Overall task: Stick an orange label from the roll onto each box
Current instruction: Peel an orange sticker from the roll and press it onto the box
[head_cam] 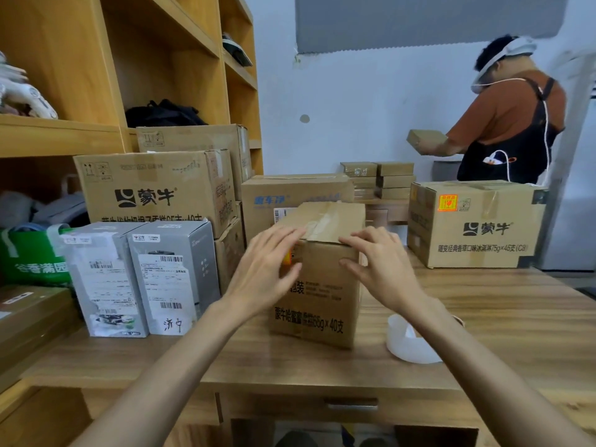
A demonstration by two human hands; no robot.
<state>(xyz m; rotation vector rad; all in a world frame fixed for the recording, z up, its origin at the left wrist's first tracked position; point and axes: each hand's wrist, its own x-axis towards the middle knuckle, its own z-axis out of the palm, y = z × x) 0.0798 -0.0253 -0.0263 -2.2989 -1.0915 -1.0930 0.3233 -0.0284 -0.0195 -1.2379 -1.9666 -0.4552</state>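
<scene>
Head view showed the taped cardboard box (pixel 319 279) standing on the bench (pixel 483 317), left hand (pixel 267 269) flat with fingers spread over the orange label (pixel 288 257) near the front top edge, right hand (pixel 380 266) spread and bracing the top right corner, neither pinching anything. Label roll (pixel 408 341) sat on the bench just right of the box. Box looked stiff and fairly light, best steadied at its corners; label thin and clingy, likely needing smoothing from the middle outward.
</scene>
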